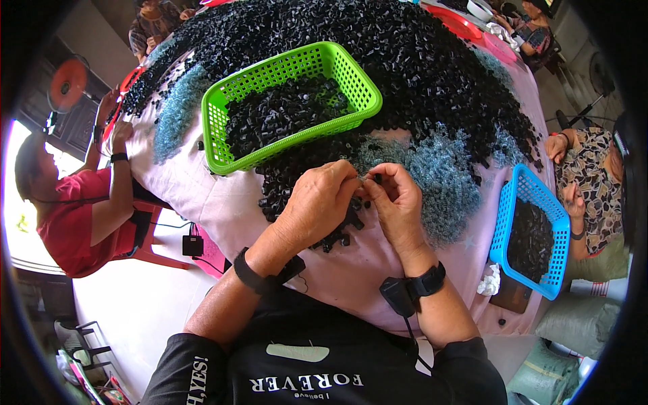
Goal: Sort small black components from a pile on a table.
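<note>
My left hand [318, 202] and my right hand [399, 206] meet over the near part of the table, fingertips nearly touching. The right fingers are closed in a pinch on a small black plastic piece [377, 179]. My left fingers are pinched too, but what they hold is hidden or too small to name. Beneath and around the hands lie loose black plastic pieces [283, 182]. A heap of thin, clear bluish small parts [445, 192] lies just right of my right hand.
A green basket [297, 145] with black pieces stands ahead of my hands. At right is a blue basket [501, 226], also holding black pieces, near crumpled white tissue [489, 279]. A large black heap [418, 61] covers the far table. People sit around the pink-covered table [202, 196].
</note>
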Demonstrator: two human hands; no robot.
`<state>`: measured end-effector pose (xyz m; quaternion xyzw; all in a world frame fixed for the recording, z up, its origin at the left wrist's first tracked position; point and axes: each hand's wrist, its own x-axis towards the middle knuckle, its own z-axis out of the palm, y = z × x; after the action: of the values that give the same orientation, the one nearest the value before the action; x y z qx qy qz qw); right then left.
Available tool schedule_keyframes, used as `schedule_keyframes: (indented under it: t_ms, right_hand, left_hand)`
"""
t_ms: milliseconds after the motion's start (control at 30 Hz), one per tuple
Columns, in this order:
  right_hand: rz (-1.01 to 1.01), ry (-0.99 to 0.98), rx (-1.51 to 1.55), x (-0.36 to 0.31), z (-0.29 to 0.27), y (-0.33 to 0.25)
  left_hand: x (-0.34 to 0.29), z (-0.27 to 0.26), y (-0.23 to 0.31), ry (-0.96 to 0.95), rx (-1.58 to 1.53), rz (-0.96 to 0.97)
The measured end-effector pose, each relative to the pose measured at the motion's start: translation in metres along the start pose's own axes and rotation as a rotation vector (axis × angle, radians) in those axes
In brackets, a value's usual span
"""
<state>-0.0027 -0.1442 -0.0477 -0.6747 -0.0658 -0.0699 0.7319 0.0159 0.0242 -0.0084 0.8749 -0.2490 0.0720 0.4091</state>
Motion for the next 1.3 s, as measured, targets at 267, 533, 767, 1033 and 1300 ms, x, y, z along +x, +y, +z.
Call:
schedule_keyframes:
  t_ms: [267,533,767,1033,1300]
  right_hand:
    - [-0.019,0.013,-0.025,0.001,0.001,-0.001]
    - [-0.039,0.014,0.023,0.001,0.000,0.002]
    - [-0.055,0.023,-0.016,0.000,-0.001,0.003]
    - [-0.004,-0.036,0.052,-0.001,-0.001,-0.001]
    - [-0.035,-0.018,0.018,-0.001,0.001,-0.002]
  left_hand:
    - [0.001,0.000,0.003,0.061,-0.068,0.005]
    - [0.002,0.002,0.004,0.066,-0.109,0.040]
    - [0.001,0.001,0.007,0.013,-0.050,-0.040]
    - [0.003,0.005,0.003,0.099,-0.121,0.065]
    - [0.000,0.004,0.005,0.074,-0.056,0.000]
